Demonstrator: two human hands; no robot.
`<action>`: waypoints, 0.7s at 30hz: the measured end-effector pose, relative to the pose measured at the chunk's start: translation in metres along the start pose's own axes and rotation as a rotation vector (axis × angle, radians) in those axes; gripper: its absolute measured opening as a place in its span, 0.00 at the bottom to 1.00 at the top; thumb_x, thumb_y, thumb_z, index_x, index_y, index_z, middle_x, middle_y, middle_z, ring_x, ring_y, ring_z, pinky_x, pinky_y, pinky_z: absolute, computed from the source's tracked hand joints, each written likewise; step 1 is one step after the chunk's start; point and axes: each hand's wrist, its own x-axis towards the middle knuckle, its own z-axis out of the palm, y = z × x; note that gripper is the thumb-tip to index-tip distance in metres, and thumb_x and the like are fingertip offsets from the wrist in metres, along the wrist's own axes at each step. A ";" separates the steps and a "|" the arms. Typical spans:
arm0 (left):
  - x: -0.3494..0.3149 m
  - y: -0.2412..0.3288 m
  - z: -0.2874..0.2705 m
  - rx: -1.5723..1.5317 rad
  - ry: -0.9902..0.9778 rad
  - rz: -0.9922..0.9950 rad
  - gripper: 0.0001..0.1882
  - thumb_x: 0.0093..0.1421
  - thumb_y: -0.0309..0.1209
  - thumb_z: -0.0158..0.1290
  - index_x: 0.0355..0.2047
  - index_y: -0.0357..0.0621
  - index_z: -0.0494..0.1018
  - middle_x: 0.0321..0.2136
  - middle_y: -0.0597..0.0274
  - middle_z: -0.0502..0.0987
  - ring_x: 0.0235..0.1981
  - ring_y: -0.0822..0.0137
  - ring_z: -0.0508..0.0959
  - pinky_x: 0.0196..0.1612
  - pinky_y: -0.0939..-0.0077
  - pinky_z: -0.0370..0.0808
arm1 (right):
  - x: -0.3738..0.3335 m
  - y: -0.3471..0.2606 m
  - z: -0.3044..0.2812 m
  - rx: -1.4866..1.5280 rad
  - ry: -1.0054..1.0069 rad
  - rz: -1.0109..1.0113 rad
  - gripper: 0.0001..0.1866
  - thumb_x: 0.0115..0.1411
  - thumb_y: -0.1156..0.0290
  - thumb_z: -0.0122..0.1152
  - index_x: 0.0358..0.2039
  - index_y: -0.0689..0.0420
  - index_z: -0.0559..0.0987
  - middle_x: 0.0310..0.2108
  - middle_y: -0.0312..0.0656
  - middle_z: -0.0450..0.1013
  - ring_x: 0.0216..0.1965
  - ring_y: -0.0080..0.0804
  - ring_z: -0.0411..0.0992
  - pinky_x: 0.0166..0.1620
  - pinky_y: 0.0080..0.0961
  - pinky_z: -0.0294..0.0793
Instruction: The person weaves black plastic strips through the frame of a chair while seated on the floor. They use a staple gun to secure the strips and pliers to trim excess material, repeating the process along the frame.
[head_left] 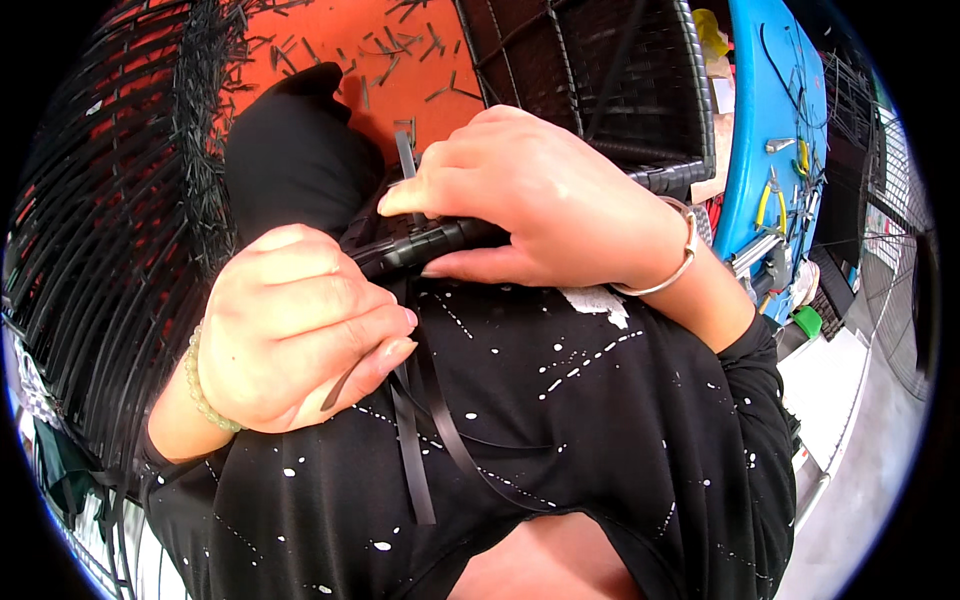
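A dark, band-wrapped woven rim lies across my lap. My right hand is closed round its right part, thumb below and fingers over the top. By the right fingertips a flat black strip stands up. My left hand is closed in a pinch at the rim's left end, thumb against the fingers. A thin black strip passes through that pinch, its end poking out underneath. Loose black strips hang from the rim over my dark, white-specked shirt. My fingers hide part of the weave.
On the left stands a large bundle of long black strips. Cut strip pieces lie scattered on the red surface ahead. A black woven panel is at the upper right. Beside it, a blue table holds yellow-handled pliers.
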 end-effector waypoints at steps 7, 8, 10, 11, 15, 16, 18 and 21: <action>-0.003 0.001 -0.006 0.037 -0.040 -0.060 0.11 0.46 0.27 0.61 0.32 0.38 0.81 0.29 0.60 0.80 0.28 0.61 0.79 0.33 0.67 0.74 | 0.005 -0.003 0.000 0.020 -0.023 0.001 0.11 0.51 0.64 0.69 0.32 0.53 0.80 0.28 0.35 0.72 0.34 0.35 0.74 0.42 0.32 0.69; -0.004 0.001 -0.006 0.037 -0.038 -0.067 0.11 0.46 0.27 0.61 0.32 0.38 0.81 0.29 0.60 0.80 0.28 0.61 0.79 0.33 0.66 0.74 | 0.005 -0.003 0.001 0.021 -0.017 -0.004 0.10 0.51 0.64 0.69 0.32 0.53 0.80 0.27 0.35 0.72 0.34 0.35 0.74 0.42 0.32 0.69; -0.006 0.001 -0.006 0.036 -0.034 -0.083 0.11 0.47 0.27 0.61 0.32 0.38 0.81 0.30 0.60 0.80 0.28 0.60 0.79 0.34 0.66 0.74 | 0.007 -0.004 0.002 0.010 -0.019 -0.012 0.09 0.51 0.64 0.68 0.31 0.53 0.80 0.27 0.35 0.71 0.33 0.35 0.73 0.42 0.32 0.69; -0.007 0.001 -0.005 0.032 -0.036 -0.089 0.11 0.47 0.27 0.61 0.32 0.38 0.81 0.30 0.60 0.80 0.28 0.60 0.79 0.34 0.66 0.73 | 0.008 -0.005 0.002 0.000 -0.026 -0.014 0.09 0.52 0.64 0.68 0.30 0.53 0.80 0.27 0.35 0.71 0.33 0.35 0.73 0.42 0.32 0.69; -0.005 -0.001 -0.007 0.009 -0.050 -0.112 0.11 0.47 0.27 0.61 0.33 0.39 0.81 0.30 0.59 0.80 0.29 0.59 0.79 0.34 0.66 0.73 | 0.008 -0.007 0.003 -0.025 -0.022 -0.031 0.09 0.53 0.63 0.67 0.28 0.53 0.79 0.27 0.35 0.71 0.33 0.35 0.73 0.42 0.32 0.68; -0.005 -0.001 -0.006 0.002 -0.052 -0.119 0.11 0.47 0.27 0.61 0.33 0.39 0.81 0.30 0.59 0.80 0.29 0.59 0.78 0.34 0.66 0.73 | 0.008 -0.007 0.004 -0.036 -0.025 -0.029 0.09 0.53 0.62 0.67 0.28 0.53 0.79 0.27 0.35 0.71 0.33 0.35 0.73 0.42 0.33 0.68; -0.005 -0.001 -0.006 0.009 -0.055 -0.118 0.11 0.47 0.26 0.61 0.33 0.38 0.80 0.30 0.59 0.80 0.29 0.58 0.78 0.34 0.66 0.73 | 0.009 -0.007 0.005 -0.057 -0.029 -0.024 0.09 0.54 0.62 0.66 0.29 0.53 0.79 0.27 0.35 0.72 0.33 0.35 0.73 0.42 0.33 0.69; -0.004 0.001 -0.005 0.038 -0.056 -0.096 0.12 0.46 0.26 0.61 0.33 0.37 0.80 0.31 0.58 0.80 0.29 0.58 0.78 0.35 0.65 0.73 | 0.009 -0.009 0.006 -0.077 -0.045 0.003 0.10 0.54 0.61 0.66 0.29 0.53 0.79 0.28 0.36 0.72 0.32 0.36 0.74 0.42 0.33 0.69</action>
